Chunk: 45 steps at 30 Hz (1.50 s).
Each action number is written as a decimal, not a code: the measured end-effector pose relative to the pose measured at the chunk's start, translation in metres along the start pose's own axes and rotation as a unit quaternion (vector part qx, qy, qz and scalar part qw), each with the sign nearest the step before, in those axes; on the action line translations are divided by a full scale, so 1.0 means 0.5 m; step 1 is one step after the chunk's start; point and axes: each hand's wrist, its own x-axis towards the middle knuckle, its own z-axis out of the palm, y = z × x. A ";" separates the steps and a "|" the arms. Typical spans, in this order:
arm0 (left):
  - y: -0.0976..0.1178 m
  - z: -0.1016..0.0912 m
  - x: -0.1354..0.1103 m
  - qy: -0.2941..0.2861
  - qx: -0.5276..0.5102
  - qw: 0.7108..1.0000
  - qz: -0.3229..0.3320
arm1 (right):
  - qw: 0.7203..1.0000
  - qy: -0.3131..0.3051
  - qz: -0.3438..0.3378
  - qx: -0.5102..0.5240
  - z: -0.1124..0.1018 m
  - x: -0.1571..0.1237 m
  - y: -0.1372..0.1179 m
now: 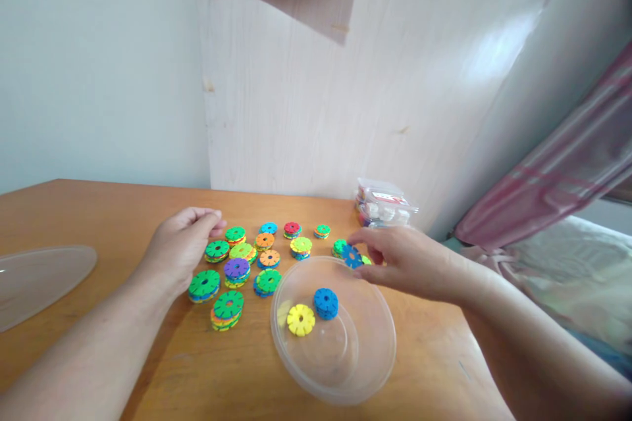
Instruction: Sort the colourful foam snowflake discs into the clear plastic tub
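My right hand (pixel 402 262) pinches a blue notched disc (pixel 352 256) between thumb and fingers, right over the far rim of a clear plastic bowl (pixel 368 368). Inside the bowl lie a yellow disc (pixel 301 320) and a small blue stack of discs (pixel 326 302). My left hand (pixel 180 247) rests on the wooden table (pixel 108 210) with fingers curled loosely, beside several small stacks of coloured discs (pixel 237 270), touching the nearest green ones. Nothing shows inside that hand.
A clear plastic lid (pixel 39 279) lies at the table's left edge. A clear box with small items (pixel 385 205) stands against the wall behind the bowl. To the right is a bed with pink cloth (pixel 553 191).
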 end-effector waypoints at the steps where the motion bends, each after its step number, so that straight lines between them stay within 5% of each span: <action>1: 0.001 0.001 0.000 0.001 0.002 1.000 0.001 | 1.000 -0.010 -0.026 0.003 -0.002 -0.005 -0.024; 5: 0.003 0.000 -0.005 0.002 0.000 1.000 0.008 | 0.994 -0.070 -0.086 -0.016 0.018 -0.006 -0.088; 11: 0.007 -0.002 -0.009 0.001 0.000 1.000 0.015 | 0.989 -0.069 -0.078 -0.101 0.062 0.018 -0.091; 26: 0.024 -0.003 -0.016 0.019 -0.020 1.000 0.015 | 0.972 -0.164 -0.105 -0.131 0.058 0.009 -0.141; 32: 0.024 -0.009 -0.011 0.029 -0.019 0.999 0.017 | 0.992 -0.080 -0.094 -0.024 0.039 0.006 -0.105; 39: 0.024 -0.009 -0.009 0.030 -0.023 0.999 0.019 | 0.998 -0.010 -0.037 0.042 0.017 0.112 -0.049; 45: 0.025 -0.013 -0.006 0.035 -0.030 0.999 0.021 | 0.997 -0.062 -0.032 0.021 0.070 0.220 -0.026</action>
